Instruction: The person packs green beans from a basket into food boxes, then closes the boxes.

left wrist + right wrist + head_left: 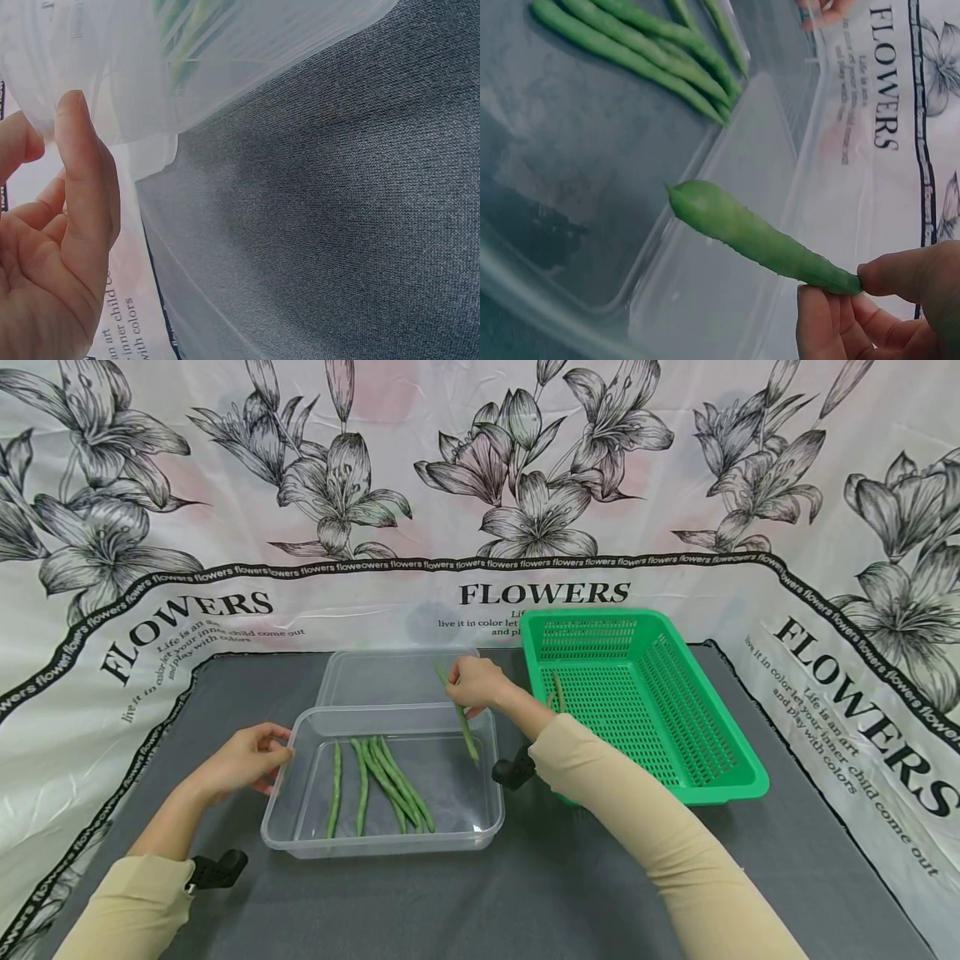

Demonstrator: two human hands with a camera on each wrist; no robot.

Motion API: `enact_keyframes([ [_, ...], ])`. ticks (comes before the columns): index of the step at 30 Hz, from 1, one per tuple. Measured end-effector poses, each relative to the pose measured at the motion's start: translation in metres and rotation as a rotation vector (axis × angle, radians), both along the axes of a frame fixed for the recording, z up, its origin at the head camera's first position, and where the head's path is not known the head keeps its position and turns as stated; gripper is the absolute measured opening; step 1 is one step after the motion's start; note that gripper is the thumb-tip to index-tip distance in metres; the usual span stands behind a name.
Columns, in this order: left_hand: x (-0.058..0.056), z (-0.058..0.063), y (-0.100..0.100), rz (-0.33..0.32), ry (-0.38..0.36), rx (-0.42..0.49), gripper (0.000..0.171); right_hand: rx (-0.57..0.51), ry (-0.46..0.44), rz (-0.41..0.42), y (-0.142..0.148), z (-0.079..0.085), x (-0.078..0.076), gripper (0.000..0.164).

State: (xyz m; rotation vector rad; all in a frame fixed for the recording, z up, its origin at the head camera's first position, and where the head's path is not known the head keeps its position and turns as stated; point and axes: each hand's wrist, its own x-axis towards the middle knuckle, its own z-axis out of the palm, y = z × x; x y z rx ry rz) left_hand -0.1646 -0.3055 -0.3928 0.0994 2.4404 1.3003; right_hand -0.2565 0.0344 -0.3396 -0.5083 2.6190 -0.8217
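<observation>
My right hand (477, 682) pinches one green bean (742, 232) between thumb and fingertips. The bean slants down over the right end of a clear plastic container (382, 843). Several more green beans (393, 781) lie on the container's floor, left of its middle, most of them bunched side by side. My left hand (243, 760) is at the container's left wall, its thumb and index finger (81, 157) holding the rim. In the right wrist view, the held bean's pointed tip faces the container floor.
A green slotted basket (727, 789) stands to the right, with a few beans (558, 692) by its left wall, partly behind my right arm. A clear lid (390, 677) lies behind the container. Flower-printed cloth (435, 535) rises behind the grey tabletop (360, 910).
</observation>
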Motion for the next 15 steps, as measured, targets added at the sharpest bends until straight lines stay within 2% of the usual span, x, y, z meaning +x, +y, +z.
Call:
enact_keyframes([
  [15,0.0,0.0,0.001,0.004,0.0,0.0,0.045,-0.008,-0.042,0.095,-0.029,-0.013,0.018,0.017],
])
